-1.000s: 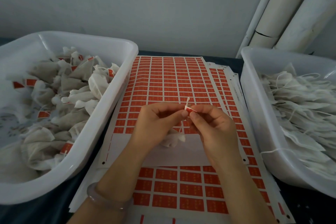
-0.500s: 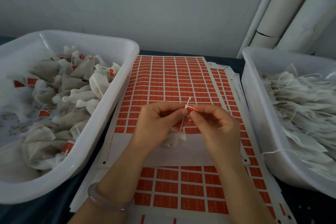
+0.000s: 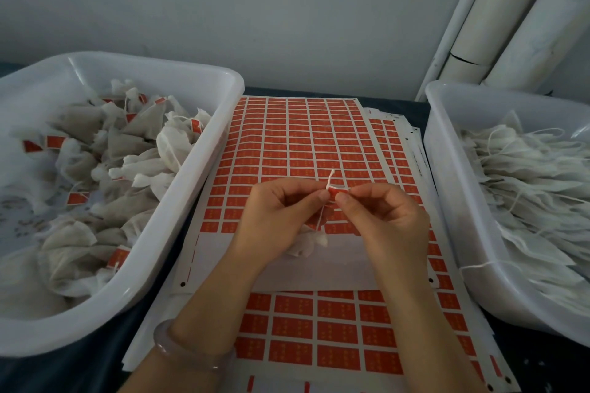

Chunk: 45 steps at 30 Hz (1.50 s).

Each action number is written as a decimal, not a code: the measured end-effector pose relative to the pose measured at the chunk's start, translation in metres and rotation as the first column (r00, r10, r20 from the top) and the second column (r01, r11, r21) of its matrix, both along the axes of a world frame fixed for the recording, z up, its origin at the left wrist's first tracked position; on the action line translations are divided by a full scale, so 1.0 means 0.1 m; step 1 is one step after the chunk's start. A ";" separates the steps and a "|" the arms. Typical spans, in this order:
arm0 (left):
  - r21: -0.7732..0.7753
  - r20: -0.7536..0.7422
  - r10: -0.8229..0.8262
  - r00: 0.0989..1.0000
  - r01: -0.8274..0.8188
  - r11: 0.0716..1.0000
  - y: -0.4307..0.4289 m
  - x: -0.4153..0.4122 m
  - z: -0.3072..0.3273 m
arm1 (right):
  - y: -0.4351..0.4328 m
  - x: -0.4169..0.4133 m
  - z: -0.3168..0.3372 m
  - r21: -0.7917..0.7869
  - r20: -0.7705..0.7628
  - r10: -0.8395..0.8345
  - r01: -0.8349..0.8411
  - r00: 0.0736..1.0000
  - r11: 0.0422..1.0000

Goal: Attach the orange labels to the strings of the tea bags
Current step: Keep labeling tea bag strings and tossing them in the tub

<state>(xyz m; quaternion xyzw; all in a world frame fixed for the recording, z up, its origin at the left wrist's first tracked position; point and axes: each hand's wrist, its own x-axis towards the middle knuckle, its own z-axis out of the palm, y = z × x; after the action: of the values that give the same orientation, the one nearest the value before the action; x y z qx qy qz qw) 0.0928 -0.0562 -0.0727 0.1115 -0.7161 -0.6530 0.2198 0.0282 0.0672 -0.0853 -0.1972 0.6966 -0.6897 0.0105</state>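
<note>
The small orange paper label (image 3: 338, 191) sits on the thin white string (image 3: 330, 177), held above the sheet of orange sticker labels (image 3: 303, 143). Both grips are narrow: your left hand (image 3: 281, 217) pinches the string at the label's edge and your right hand (image 3: 386, 217) pinches the label itself. Keep the string centred and press the halves flat with the edges matched, while the white mesh tea bag (image 3: 306, 244) dangles below. Labelled bags fill the left white plastic tub (image 3: 191, 80) and plain ones the right white plastic tub (image 3: 447, 169).

I sit at a small hand-packing workshop bench (image 3: 73, 376): tea bags (image 3: 134, 143) heaped in a left tub (image 3: 220, 124) and a right tub (image 3: 447, 175), label sheets (image 3: 303, 143) stacked between, bare wall (image 3: 255, 9), pipes (image 3: 517, 25).
</note>
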 end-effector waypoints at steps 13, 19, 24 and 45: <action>-0.010 -0.004 -0.005 1.000 0.005 1.000 0.00 0.00 -0.01 | -0.01 -0.02 -0.03 0.014 0.029 -0.045 0.044 0.999 0.999; 0.032 -0.016 -0.014 1.000 0.015 0.999 0.00 0.00 0.00 | -0.01 -0.02 0.00 0.025 0.020 0.004 -0.005 1.000 1.000; 0.055 -0.011 -0.022 1.000 0.023 0.998 0.00 0.01 -0.01 | 0.00 0.00 0.02 0.012 -0.021 0.066 -0.066 0.998 0.998; -0.171 -0.052 0.018 0.999 -0.026 0.985 0.02 -0.05 -0.11 | -0.06 0.00 -0.06 0.133 -0.043 0.122 -0.116 0.992 0.984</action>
<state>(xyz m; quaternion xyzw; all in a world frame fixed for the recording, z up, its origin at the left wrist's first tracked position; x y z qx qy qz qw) 0.0878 -0.0537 -0.0841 0.0837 -0.7627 -0.5891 0.2537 0.0286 0.0610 -0.0916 -0.2548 0.7271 -0.6358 0.0466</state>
